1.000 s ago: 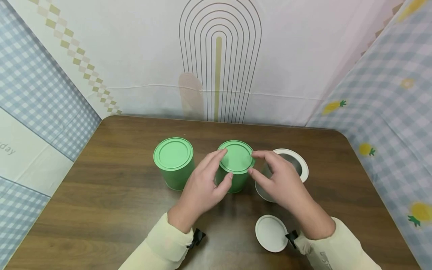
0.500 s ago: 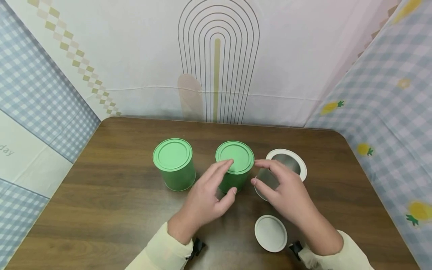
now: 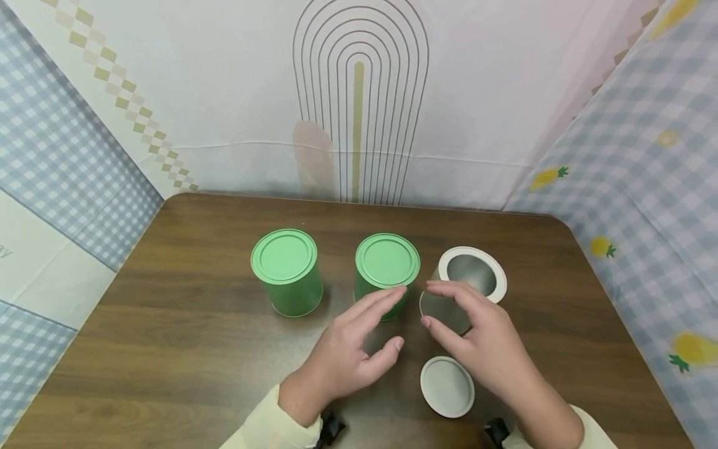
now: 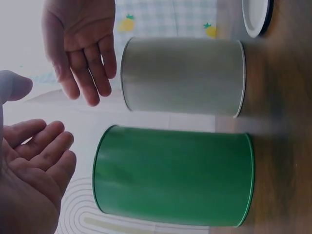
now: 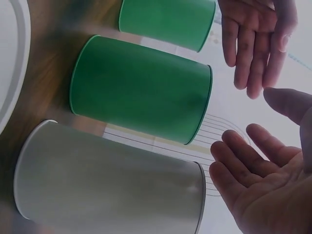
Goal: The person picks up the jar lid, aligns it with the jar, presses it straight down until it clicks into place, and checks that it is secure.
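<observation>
A green lidded can (image 3: 387, 259) stands mid-table, with a second green lidded can (image 3: 284, 257) to its left. To its right is an uncovered grey-white can (image 3: 473, 271), its metallic inside showing. My left hand (image 3: 350, 352), relaxed and holding nothing, hovers in front of the middle can and overlaps its lower front in the head view. My right hand (image 3: 485, 330) is also bare, thumb and fingers apart, in front of the grey-white can. Both wrist views show the palms and loosely bent fingers apart from the cans. A round white lid (image 3: 447, 386) lies on the table near my right wrist.
The brown wooden table (image 3: 168, 349) has rounded far corners. A white patterned cloth (image 3: 241, 93) hangs behind it, and blue checked cloth (image 3: 628, 156) hangs along the sides. Black wrist mounts (image 3: 331, 430) show at the sleeves.
Both hands have drawn back toward me from the middle green can's lid. The left hand moved clear of the lid's top and the right moved down. Cans and white lid stay in place.
</observation>
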Demonstrator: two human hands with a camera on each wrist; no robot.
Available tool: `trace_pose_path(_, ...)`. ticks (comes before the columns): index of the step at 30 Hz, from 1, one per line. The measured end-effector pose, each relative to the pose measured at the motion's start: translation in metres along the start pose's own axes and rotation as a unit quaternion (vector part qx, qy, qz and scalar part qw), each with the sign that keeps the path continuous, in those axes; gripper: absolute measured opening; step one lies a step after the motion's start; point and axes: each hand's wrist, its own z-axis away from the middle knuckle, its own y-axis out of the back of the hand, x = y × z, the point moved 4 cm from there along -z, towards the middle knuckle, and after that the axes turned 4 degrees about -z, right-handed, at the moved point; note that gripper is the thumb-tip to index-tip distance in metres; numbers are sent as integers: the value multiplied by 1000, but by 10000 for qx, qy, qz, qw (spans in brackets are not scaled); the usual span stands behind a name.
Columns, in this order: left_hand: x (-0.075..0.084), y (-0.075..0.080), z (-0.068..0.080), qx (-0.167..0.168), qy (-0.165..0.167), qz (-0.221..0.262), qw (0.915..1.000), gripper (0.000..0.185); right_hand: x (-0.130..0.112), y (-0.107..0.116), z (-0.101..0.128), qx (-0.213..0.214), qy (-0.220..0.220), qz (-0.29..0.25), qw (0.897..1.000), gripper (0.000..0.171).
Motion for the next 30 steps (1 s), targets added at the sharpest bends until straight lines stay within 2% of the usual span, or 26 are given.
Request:
trace_pose_path(8, 4, -11, 5, -282, -101, 18, 9995, 56, 5, 2, 14, 75, -29, -72, 9999, 48)
trace_pose_path(15, 8, -30, 10, -691, -252, -157, 9972, 59, 9, 7, 27, 110, -207, -48, 9997, 52)
trace_pose_path(25, 6, -54, 21, -1277, 281, -1, 9914, 62, 24, 4, 55, 219, -415, -112, 9988, 56)
trace_pose_path(30, 3, -61, 25, -1469, 438, -151, 9881, 65, 30, 3, 63, 281, -433, -86, 9986, 58)
